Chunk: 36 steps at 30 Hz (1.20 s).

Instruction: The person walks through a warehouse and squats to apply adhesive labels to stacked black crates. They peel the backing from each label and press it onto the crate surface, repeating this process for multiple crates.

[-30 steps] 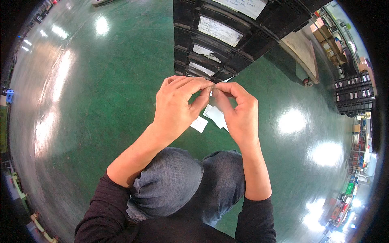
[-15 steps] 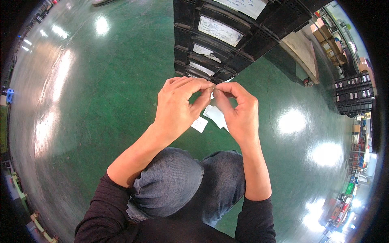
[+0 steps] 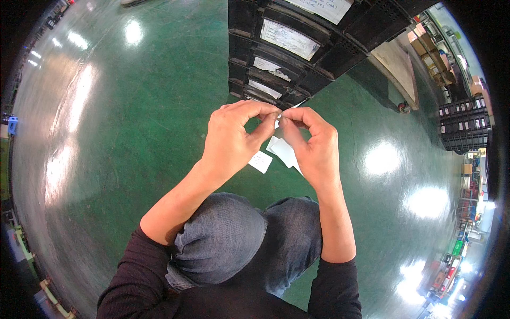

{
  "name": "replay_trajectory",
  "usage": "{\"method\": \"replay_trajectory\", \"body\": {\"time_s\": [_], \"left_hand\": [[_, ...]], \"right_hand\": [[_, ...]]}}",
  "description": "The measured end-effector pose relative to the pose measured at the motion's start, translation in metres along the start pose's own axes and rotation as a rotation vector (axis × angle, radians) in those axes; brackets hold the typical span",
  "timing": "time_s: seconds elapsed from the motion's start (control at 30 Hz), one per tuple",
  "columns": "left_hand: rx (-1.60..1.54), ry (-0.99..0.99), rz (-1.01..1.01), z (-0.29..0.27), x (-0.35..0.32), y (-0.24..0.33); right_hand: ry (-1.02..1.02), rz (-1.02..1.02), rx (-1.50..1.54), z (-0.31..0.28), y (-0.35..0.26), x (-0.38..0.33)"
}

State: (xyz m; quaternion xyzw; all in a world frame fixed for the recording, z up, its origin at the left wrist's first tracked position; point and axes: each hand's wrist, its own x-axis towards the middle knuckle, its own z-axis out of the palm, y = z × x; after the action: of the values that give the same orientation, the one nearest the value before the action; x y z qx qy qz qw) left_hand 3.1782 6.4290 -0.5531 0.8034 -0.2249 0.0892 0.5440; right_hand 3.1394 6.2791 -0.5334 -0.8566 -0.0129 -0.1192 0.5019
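Both hands pinch a white slip just before stacked black crates.

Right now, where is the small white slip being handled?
In the head view, centre: the white slip is pinched between both hands' fingertips, before the black crate stack.

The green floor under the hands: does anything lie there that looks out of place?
Yes. A few small white paper slips lie loose on the green floor, just below the left hand and right hand, which pinch a small white piece between their fingers. Nothing looks spilled or broken.
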Motion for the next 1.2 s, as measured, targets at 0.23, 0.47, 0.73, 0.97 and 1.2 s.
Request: {"method": "replay_trajectory", "body": {"time_s": [0.23, 0.47, 0.73, 0.97, 1.2], "left_hand": [[0.209, 0.057, 0.289, 0.001, 0.002, -0.007], [0.352, 0.069, 0.361, 0.005, 0.003, -0.007], [0.204, 0.029, 0.241, 0.006, 0.003, -0.01], [0.135, -0.003, 0.199, 0.005, 0.002, -0.013], [0.13, -0.001, 0.193, 0.004, 0.0, -0.013]], "right_hand": [[0.008, -0.019, 0.004, 0.0, 0.005, 0.002], [0.023, -0.021, -0.04, 0.002, 0.008, 0.002], [0.018, -0.058, -0.017, 0.002, 0.011, 0.003], [-0.01, 0.047, 0.03, -0.001, 0.009, 0.002], [0.025, 0.027, 0.033, 0.0, 0.011, 0.002]]}}
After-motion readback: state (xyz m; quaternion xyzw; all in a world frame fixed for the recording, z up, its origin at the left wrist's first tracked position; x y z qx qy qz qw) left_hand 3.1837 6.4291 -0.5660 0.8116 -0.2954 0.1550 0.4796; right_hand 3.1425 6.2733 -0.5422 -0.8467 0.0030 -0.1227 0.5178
